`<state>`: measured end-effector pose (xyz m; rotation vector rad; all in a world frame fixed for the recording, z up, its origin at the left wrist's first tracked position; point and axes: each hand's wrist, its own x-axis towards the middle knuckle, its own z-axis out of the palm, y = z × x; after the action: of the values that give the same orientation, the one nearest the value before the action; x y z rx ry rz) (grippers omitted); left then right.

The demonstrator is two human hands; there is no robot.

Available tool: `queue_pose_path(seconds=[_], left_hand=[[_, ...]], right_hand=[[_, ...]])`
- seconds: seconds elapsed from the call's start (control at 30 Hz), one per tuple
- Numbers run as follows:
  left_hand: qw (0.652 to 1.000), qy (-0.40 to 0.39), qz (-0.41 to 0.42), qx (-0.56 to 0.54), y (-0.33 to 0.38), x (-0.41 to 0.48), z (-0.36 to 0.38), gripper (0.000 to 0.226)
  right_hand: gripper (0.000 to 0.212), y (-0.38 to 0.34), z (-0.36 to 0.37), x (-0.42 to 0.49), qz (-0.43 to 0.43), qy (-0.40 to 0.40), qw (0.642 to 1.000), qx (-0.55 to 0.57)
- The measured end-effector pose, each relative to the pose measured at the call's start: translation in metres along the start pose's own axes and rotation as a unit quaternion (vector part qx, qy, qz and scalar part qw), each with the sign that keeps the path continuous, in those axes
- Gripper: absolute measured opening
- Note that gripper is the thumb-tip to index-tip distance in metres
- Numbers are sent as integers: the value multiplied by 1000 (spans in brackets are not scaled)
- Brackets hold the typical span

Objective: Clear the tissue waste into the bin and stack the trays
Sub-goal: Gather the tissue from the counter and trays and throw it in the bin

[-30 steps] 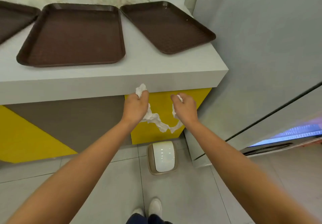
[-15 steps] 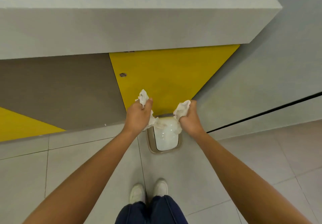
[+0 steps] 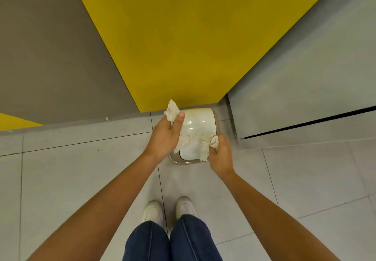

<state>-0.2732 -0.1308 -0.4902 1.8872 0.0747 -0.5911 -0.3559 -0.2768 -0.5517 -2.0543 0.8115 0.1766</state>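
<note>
One lidded bin [image 3: 200, 122] below, left hand [image 3: 164, 136] grip clenching tissue [image 3: 172, 111], right hand [image 3: 220, 155] grip pinching tissue

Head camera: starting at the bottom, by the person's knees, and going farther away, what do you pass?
Blue jeans → white shoes → bin → yellow panel

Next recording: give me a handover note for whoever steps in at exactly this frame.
Left hand grips one end of the crumpled white tissue; right hand pinches the other end.
Both hover over the small white-lidded floor bin beside the yellow panel; its lid looks shut.
Done: tissue is at the bin.
Left: drop it in, then stack the trays, which are out of view.
</note>
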Motion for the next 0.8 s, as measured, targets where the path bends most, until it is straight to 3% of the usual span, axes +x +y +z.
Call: queue_pose_path(seconds=[0.1, 0.2, 0.33, 0.5, 0.57, 0.63, 0.7, 0.8], left_hand=[[1000, -21, 1, 8, -16, 5, 13, 40], [999, -35, 7, 29, -26, 9, 21, 46], [997, -71, 17, -9, -32, 12, 32, 34], [994, -100, -24, -45, -41, 15, 47, 35], [993, -119, 6, 11, -51, 20, 54, 30], [980, -131, 66, 133, -64, 22, 61, 23], [955, -150, 128, 223, -76, 23, 71, 26], [904, -174, 204, 334, -92, 28, 86, 31]], right_hand=[[16, 20, 16, 10, 16, 32, 999, -23], [17, 23, 28, 21, 64, 61, 995, 46], [18, 26, 48, 21, 80, 92, 991, 64], [41, 36, 58, 19, 46, 2, 999, 5], [47, 42, 59, 22, 23, -57, 998, -7], [43, 51, 59, 26, 22, -85, 996, -29], [35, 49, 49, 25, 94, -124, 988, -21], [35, 56, 39, 23, 125, -118, 985, -14]])
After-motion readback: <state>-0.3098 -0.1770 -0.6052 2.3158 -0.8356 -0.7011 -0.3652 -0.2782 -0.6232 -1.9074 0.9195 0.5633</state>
